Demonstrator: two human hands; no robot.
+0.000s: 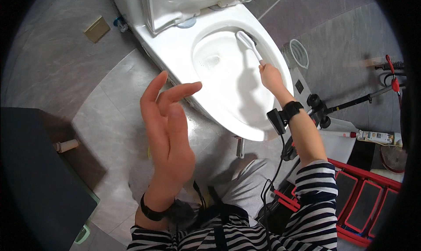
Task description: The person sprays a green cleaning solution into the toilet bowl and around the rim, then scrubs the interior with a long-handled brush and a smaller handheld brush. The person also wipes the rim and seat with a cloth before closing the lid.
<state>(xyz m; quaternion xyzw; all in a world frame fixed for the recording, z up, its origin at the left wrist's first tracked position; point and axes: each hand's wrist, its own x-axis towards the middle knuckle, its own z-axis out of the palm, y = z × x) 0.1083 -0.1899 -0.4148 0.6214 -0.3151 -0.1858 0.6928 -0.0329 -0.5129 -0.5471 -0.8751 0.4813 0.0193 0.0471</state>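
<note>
My right hand is closed around the handle of a white toilet brush. The brush's dark bristles rest against the upper right inner wall of the white toilet bowl, under the rim. My left hand is raised left of the bowl, nearer the camera, with its fingers partly bent and nothing in it. The toilet's seat and lid are tipped up at the top. A black strap with a device is on my right wrist, and another black strap is on my left.
A clear perforated cup stands right of the toilet. Beyond my right arm are a black tripod-like stand and a red-framed rack. A dark cabinet is at the left. A black cable hangs from my right wrist.
</note>
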